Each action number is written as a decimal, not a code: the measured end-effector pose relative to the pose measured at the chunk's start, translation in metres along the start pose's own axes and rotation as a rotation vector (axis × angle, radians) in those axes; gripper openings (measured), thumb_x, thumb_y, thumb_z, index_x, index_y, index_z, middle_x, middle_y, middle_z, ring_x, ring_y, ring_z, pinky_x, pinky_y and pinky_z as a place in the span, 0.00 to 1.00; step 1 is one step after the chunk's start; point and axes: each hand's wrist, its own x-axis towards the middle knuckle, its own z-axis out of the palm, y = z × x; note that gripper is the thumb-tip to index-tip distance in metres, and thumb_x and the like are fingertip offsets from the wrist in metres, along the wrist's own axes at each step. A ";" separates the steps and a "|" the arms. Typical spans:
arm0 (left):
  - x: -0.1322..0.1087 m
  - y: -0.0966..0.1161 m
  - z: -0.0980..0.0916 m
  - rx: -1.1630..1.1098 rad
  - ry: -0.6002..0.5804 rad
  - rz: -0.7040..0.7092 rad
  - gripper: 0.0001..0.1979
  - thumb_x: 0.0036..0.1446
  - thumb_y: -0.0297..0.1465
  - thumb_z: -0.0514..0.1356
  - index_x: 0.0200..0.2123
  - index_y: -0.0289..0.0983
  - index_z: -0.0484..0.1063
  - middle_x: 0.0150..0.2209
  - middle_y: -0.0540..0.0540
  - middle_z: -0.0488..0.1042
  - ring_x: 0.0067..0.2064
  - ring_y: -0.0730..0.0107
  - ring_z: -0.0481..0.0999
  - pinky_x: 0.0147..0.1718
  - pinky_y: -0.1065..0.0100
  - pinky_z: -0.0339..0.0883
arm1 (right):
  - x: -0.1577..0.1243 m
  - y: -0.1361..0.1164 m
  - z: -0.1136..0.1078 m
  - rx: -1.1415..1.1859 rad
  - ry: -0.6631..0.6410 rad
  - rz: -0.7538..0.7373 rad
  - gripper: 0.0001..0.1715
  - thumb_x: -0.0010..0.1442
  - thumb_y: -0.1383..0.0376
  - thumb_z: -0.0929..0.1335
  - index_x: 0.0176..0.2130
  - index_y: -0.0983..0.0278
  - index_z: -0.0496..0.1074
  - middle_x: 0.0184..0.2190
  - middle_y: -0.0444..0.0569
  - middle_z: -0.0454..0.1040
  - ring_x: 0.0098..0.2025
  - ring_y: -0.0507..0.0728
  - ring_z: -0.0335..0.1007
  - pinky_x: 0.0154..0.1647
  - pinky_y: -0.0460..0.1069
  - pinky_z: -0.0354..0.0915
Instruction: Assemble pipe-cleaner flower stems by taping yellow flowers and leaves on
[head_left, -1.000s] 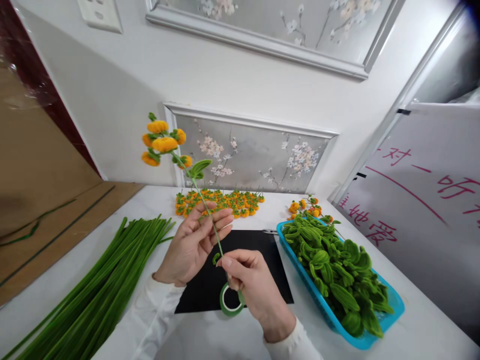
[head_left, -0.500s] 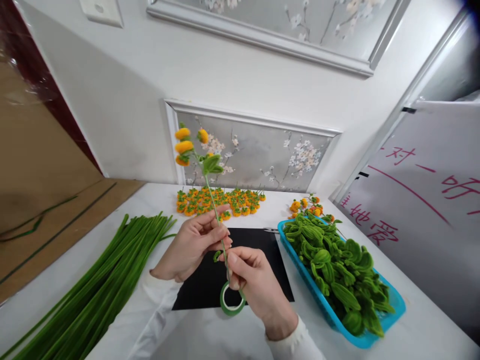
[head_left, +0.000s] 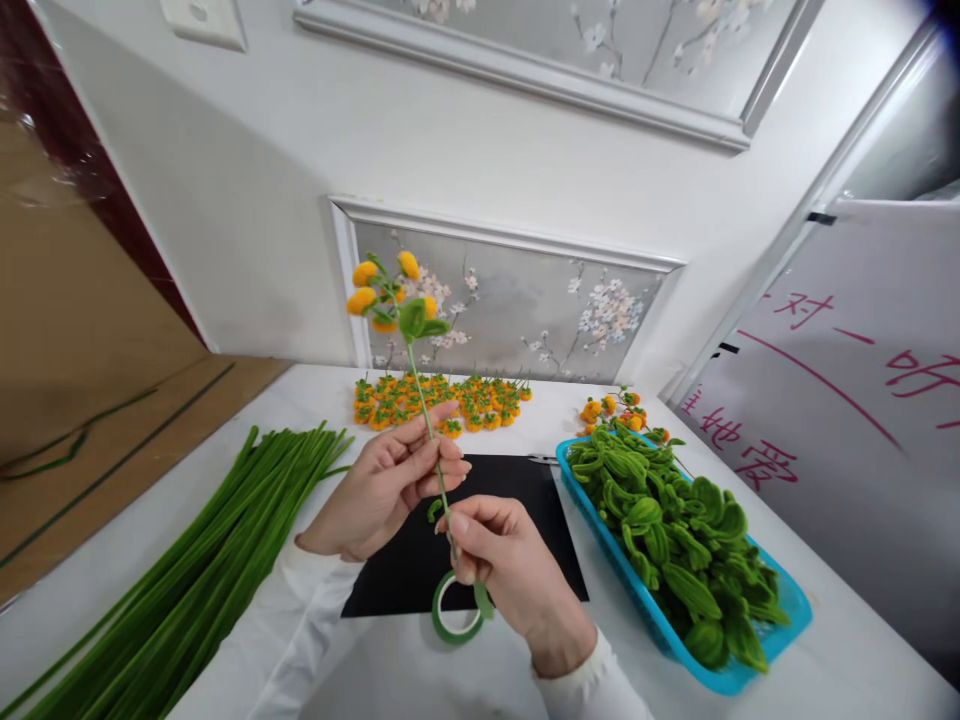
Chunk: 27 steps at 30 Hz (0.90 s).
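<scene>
Pinched low by the right hand [head_left: 506, 570] and held higher by the left hand [head_left: 386, 490], the stem [head_left: 420, 390] tilts leftward toward the table's [head_left: 555, 410] back edge.

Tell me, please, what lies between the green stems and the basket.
In the head view, a black mat lies there, a tape roll showing at its near edge; the left hand and right hand hold a flower above.

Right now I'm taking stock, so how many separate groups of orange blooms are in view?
3: a cluster on the stem pinched by the right hand, a patch on the table, a bunch behind the blue basket, perhaps partly hidden.
</scene>
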 end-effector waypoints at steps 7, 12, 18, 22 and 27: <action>-0.001 0.001 0.004 0.004 -0.027 0.056 0.18 0.58 0.31 0.59 0.53 0.43 0.67 0.40 0.42 0.79 0.44 0.62 0.78 0.46 0.62 0.71 | 0.001 -0.002 0.004 -0.253 0.123 -0.094 0.10 0.51 0.61 0.71 0.26 0.66 0.73 0.14 0.38 0.60 0.17 0.46 0.51 0.19 0.44 0.48; 0.004 0.000 0.007 0.306 0.181 0.164 0.08 0.51 0.31 0.66 0.37 0.39 0.74 0.28 0.50 0.75 0.30 0.73 0.75 0.27 0.75 0.71 | 0.002 0.001 0.008 -0.409 0.219 -0.173 0.09 0.53 0.62 0.69 0.26 0.66 0.72 0.18 0.39 0.60 0.19 0.47 0.52 0.19 0.44 0.50; 0.007 -0.003 -0.001 0.164 0.219 0.098 0.12 0.47 0.29 0.68 0.38 0.38 0.78 0.24 0.53 0.72 0.25 0.78 0.72 0.24 0.77 0.71 | 0.002 0.000 0.009 -0.290 0.158 -0.062 0.10 0.51 0.61 0.70 0.26 0.67 0.73 0.14 0.38 0.60 0.17 0.46 0.51 0.19 0.44 0.49; 0.006 -0.001 -0.004 0.069 0.203 0.096 0.13 0.47 0.27 0.68 0.39 0.37 0.79 0.26 0.51 0.74 0.26 0.77 0.74 0.26 0.77 0.72 | 0.002 0.000 0.006 -0.133 0.076 0.001 0.10 0.51 0.61 0.71 0.27 0.67 0.75 0.13 0.38 0.61 0.17 0.46 0.51 0.20 0.44 0.48; 0.004 0.001 -0.002 0.025 0.137 0.125 0.13 0.50 0.27 0.66 0.41 0.37 0.78 0.27 0.50 0.75 0.28 0.76 0.75 0.31 0.75 0.73 | 0.003 0.001 0.006 -0.124 0.096 -0.010 0.08 0.50 0.63 0.72 0.26 0.67 0.75 0.13 0.38 0.61 0.17 0.45 0.51 0.20 0.44 0.47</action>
